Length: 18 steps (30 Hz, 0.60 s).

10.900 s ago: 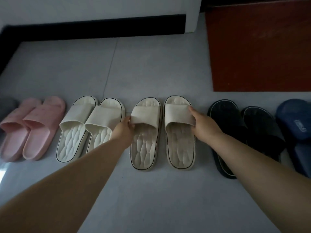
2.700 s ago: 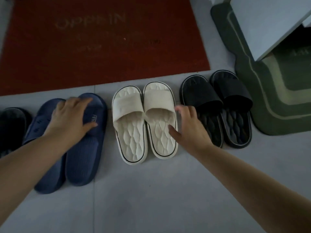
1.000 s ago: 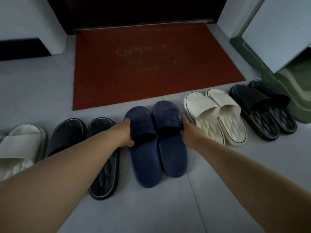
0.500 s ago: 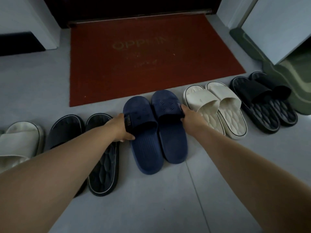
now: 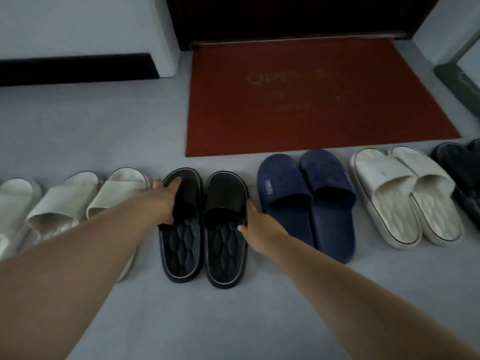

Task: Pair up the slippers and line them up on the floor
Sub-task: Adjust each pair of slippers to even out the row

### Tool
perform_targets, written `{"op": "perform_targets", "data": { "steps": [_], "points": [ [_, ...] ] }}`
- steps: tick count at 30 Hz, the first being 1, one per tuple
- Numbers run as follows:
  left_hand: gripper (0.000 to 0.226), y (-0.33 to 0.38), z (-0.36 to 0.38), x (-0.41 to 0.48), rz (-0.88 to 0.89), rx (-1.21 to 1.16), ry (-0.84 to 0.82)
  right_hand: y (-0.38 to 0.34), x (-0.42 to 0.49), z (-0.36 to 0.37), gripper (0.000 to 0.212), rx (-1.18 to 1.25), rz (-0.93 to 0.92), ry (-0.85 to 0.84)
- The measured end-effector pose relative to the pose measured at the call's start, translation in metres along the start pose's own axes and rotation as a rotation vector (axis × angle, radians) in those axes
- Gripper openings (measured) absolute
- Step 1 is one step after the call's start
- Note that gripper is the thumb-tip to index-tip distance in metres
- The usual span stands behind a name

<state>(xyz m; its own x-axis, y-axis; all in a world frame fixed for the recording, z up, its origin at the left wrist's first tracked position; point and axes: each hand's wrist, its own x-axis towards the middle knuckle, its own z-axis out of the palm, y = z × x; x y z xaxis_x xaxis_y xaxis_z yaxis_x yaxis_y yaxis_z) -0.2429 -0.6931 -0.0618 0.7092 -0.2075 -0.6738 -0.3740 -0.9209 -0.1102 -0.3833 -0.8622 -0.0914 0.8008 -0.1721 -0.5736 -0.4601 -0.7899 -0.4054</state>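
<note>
Slippers lie in a row on the grey floor. In the middle is a black pair: my left hand (image 5: 166, 201) grips the strap of the left black slipper (image 5: 183, 245), and my right hand (image 5: 255, 227) grips the outer strap edge of the right black slipper (image 5: 226, 250). To the right lies a navy pair (image 5: 306, 201), then a cream pair (image 5: 405, 198), then another black slipper (image 5: 459, 167) cut by the frame edge. Cream slippers (image 5: 78, 201) lie to the left, partly hidden by my left forearm.
A red doormat (image 5: 311, 100) lies behind the row, before a dark door. A green mat (image 5: 457, 84) shows at the far right. A white wall with a black skirting (image 5: 75, 68) runs along the back left. Bare grey floor lies in front of the row.
Both hands left the navy pair and moved left to the black pair, which they now grip. The view has shifted left with them.
</note>
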Motion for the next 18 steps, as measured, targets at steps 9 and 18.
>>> {"op": "perform_targets", "data": {
  "steps": [9,18],
  "points": [
    [0.065,-0.014,0.008,0.023,0.131,-0.429,0.378,-0.019,0.032,-0.004,0.051,-0.02,0.15,0.199],
    [0.059,-0.01,0.031,0.002,0.063,-0.581,0.479,-0.048,0.009,-0.007,0.064,0.157,0.291,0.132]
  ]
}}
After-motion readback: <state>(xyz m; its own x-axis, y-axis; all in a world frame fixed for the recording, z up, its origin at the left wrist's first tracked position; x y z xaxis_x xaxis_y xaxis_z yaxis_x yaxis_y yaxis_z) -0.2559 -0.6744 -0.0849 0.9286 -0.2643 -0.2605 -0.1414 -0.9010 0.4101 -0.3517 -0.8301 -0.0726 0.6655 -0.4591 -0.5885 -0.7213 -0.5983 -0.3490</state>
